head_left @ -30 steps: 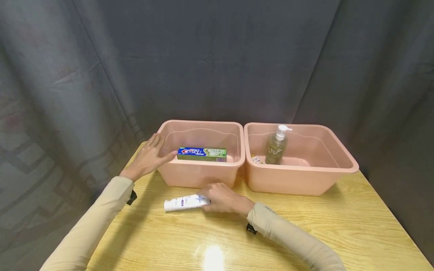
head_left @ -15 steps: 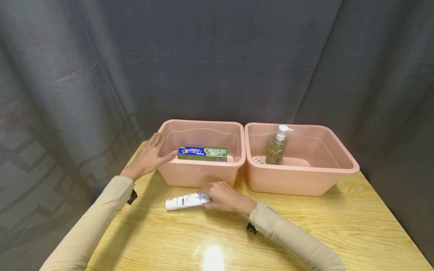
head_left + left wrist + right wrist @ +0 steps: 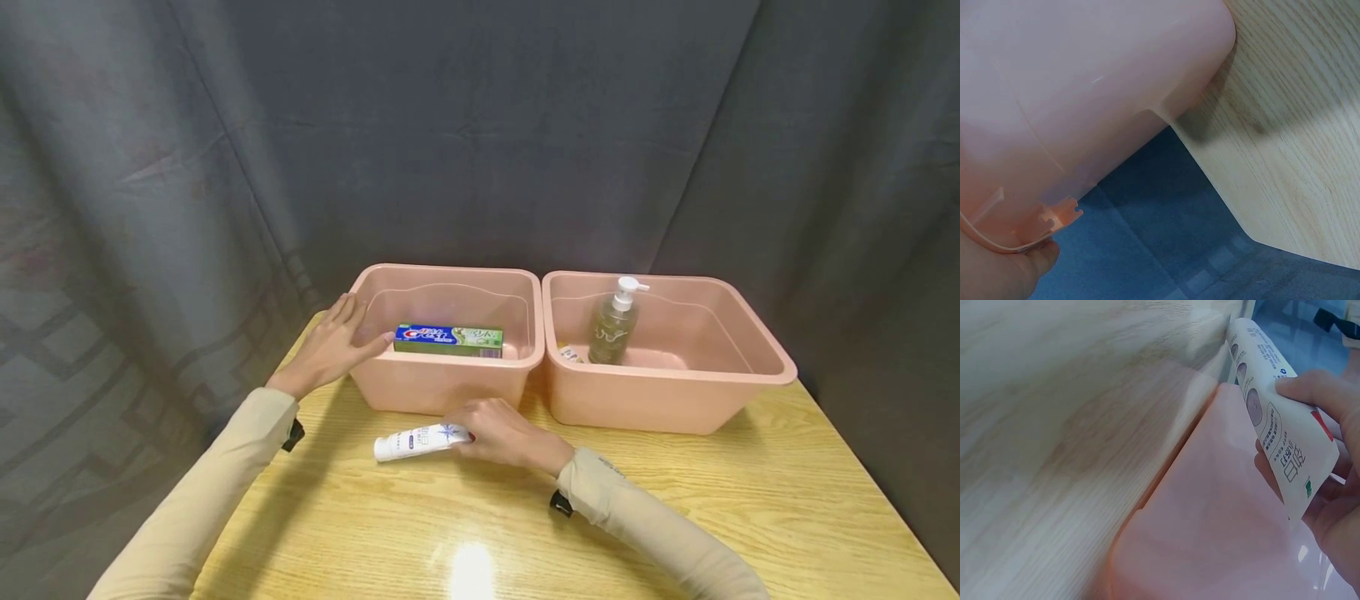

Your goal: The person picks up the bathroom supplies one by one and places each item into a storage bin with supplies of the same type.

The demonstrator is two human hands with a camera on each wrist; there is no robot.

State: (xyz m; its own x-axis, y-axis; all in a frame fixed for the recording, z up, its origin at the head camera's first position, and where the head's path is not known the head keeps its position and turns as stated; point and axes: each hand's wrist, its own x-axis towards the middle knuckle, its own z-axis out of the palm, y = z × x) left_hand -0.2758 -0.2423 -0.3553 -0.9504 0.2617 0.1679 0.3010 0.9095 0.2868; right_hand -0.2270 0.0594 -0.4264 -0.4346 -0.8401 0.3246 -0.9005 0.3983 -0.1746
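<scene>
In the head view, my right hand [image 3: 502, 432] pinches the flat end of a white toothpaste tube [image 3: 416, 442] just in front of the left pink bin [image 3: 435, 387]. Its cap end points left, low over the table. The right wrist view shows the thumb lying on the tube's printed side [image 3: 1272, 419], with fingers behind it. My left hand [image 3: 327, 348] rests on that bin's front left corner, fingers extended along the side rim and thumb along the front rim. A blue and green Crest toothpaste box [image 3: 448, 340] lies inside the bin.
Close by on the right stands a second pink bin [image 3: 645, 398]. It holds a green pump bottle [image 3: 612, 333] with a white pump and a small white and yellow item [image 3: 568, 353] partly hidden by the front rim. A grey curtain [image 3: 480, 133] hangs behind the wooden table [image 3: 390, 533].
My right hand and the toothpaste tube have shifted slightly right and toward the bins, and the tube's printed face has turned a little. The left hand stays on the bin's corner.
</scene>
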